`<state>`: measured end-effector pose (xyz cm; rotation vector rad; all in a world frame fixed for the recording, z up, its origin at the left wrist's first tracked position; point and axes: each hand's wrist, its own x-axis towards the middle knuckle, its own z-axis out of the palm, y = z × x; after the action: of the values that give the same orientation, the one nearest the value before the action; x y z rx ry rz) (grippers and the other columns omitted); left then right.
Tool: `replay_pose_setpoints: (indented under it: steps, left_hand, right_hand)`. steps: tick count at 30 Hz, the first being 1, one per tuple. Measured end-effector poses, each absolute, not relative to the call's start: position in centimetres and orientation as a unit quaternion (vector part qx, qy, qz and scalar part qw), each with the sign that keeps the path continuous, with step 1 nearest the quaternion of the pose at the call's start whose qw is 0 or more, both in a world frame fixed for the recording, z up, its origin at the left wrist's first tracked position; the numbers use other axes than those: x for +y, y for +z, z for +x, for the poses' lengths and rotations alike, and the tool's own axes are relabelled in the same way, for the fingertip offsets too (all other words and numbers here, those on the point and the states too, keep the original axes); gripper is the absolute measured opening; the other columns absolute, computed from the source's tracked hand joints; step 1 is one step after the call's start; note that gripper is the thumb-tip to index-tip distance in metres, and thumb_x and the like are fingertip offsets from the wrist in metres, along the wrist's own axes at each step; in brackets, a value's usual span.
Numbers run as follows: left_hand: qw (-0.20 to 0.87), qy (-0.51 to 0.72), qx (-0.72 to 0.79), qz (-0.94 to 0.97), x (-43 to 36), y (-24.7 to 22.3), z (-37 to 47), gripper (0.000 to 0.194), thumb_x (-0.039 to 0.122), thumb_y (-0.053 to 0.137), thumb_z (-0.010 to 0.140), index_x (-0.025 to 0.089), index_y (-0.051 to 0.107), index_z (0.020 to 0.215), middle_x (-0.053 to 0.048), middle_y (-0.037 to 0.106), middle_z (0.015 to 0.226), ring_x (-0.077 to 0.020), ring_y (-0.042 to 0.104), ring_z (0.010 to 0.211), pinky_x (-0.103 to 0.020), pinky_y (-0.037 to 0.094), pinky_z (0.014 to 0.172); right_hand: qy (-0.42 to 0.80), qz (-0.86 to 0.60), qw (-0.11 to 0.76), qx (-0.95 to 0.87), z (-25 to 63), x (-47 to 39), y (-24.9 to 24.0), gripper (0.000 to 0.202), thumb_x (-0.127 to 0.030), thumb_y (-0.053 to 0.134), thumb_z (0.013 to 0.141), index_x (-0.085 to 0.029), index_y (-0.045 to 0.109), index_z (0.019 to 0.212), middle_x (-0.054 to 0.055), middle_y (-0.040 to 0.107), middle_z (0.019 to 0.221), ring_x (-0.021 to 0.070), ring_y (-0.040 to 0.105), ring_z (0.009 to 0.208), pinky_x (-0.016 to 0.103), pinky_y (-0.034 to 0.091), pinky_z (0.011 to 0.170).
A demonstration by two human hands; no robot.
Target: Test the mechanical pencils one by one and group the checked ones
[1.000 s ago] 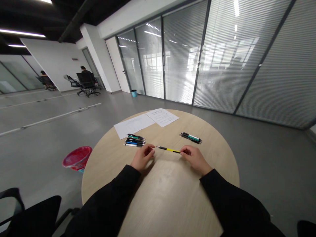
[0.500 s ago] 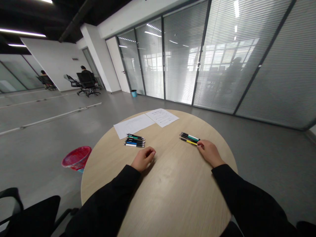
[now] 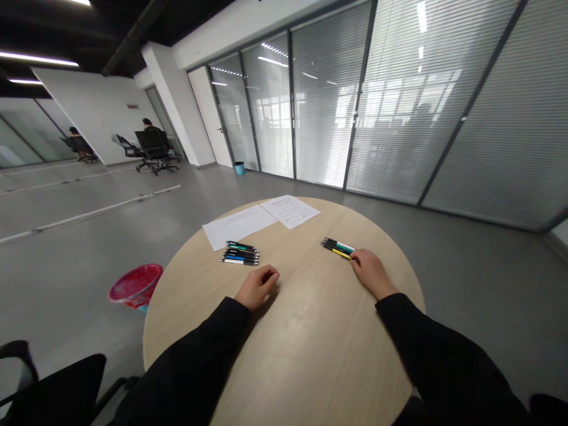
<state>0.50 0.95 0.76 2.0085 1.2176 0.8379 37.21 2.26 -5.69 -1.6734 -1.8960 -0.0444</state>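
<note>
Red bin, apparently lined, beside round table.

On the table, one group of pens lies on the left and another, smaller group on the right. Two sheets of paper lie side by side beyond the left group, toward the far edge. A basket stands on the floor, left of the table; a bin stands beyond its far side, near the partition.
</note>
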Motion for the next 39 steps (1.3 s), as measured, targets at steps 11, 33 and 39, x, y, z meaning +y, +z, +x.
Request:
replay_pose_setpoints:
  steps: [11,33,39]
  left_hand:
    - [0.337,0.308,0.461,0.761,0.9,0.6,0.4,0.028,0.043,0.055,0.087,0.017,0.062,0.079,0.002,0.057,0.058,-0.0129,0.05,0.053,-0.025,0.039,0.054]
    - [0.338,0.313,0.453,0.763,0.9,0.7,0.4,0.029,0.043,0.056,0.086,0.017,0.064,0.078,0.002,0.057,0.058,-0.0129,0.052,0.053,-0.024,0.039,0.053]
    - [0.323,0.306,0.456,0.771,0.9,0.8,0.4,0.027,0.041,0.055,0.088,0.017,0.064,0.078,0.002,0.058,0.058,-0.0134,0.051,0.053,-0.025,0.039,0.055]
  right_hand:
    - [-0.016,-0.661,0.325,-0.676,37.1,2.2,-5.7,0.012,-0.016,0.057,0.084,-0.017,0.064,0.094,0.007,0.06,0.091,0.0205,0.056,0.084,0.03,0.042,0.078]
    - [-0.012,-0.692,0.332,-0.641,37.4,2.6,-6.6,0.005,-0.02,0.059,0.078,-0.02,0.055,0.081,0.003,0.058,0.078,0.0187,0.052,0.074,0.028,0.036,0.067]
    - [-0.014,-0.689,0.334,-0.643,37.3,2.5,-6.6,0.005,-0.022,0.058,0.078,-0.02,0.056,0.082,0.004,0.058,0.078,0.019,0.052,0.074,0.028,0.036,0.066]
